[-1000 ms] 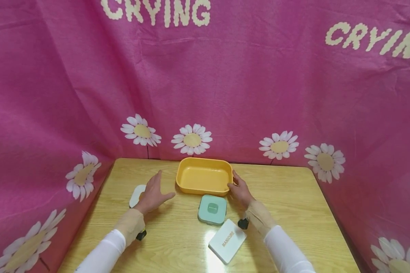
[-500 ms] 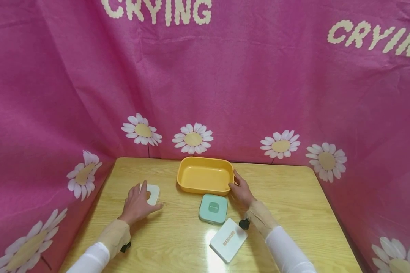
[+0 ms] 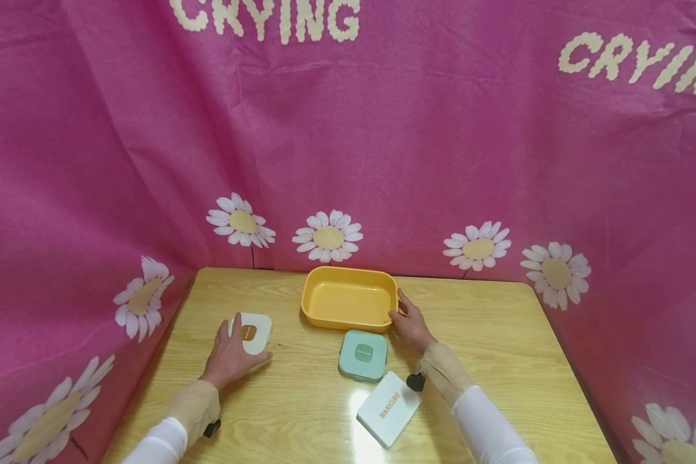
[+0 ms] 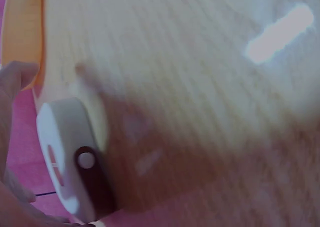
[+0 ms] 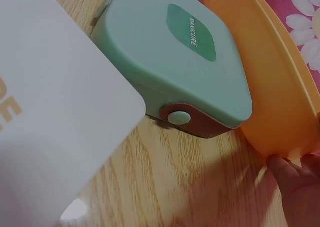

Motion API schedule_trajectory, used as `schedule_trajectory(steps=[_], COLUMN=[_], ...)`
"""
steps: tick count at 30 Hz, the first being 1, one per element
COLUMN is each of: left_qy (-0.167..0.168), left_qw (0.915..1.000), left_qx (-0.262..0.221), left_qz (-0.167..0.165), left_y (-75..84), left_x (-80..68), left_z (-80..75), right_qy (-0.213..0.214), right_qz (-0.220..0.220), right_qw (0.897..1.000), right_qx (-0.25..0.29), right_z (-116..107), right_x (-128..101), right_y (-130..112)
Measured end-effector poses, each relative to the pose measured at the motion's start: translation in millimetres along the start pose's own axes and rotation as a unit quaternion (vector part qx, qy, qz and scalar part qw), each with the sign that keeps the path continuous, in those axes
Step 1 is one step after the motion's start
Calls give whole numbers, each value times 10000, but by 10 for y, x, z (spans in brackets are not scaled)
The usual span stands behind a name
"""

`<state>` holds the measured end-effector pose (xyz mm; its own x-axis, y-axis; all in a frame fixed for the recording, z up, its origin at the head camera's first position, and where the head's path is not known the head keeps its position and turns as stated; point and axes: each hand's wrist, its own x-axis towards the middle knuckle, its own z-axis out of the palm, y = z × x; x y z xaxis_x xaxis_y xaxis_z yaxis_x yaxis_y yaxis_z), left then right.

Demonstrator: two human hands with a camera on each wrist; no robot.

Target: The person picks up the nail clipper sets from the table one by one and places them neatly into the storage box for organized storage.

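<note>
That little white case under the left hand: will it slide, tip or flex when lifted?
The white case looks like a rigid shell with a snap tab, so probably stiff. It is small and likely light. Rounded, smooth sides on glossy table suggest it may slide under the left hand; lying flat and low, it seems unlikely to tip.

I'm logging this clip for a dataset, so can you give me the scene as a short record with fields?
Surface: wooden table, pink daisy-print cloth behind
Left hand: touches small white rounded case with brown snap tab; grip unclear
Right hand: fingers on right rim of yellow rectangular plastic tray
Tray contents: none visible
Nearby: mint-green square manicure case before tray; flat white manicure box nearest the person
</note>
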<state>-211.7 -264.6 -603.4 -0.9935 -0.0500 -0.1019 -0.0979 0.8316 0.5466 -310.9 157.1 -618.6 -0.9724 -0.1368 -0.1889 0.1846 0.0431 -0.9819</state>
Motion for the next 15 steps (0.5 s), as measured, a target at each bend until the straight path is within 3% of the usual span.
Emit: schedule_trajectory(steps=[8,15], left_qy=[40,2], left_qw=[9999,9999], left_qx=[-117,-5], left_qz=[-93,-155], left_y=[-86,-136], left_x=[-9,10], left_z=[77,107], right_qy=[-56,-110], right_qz=[-18,-175], right_qw=[9995,9998], right_qx=[306,-78], right_z=[0,-23], right_x=[-28,-46], right_y=[4,-34])
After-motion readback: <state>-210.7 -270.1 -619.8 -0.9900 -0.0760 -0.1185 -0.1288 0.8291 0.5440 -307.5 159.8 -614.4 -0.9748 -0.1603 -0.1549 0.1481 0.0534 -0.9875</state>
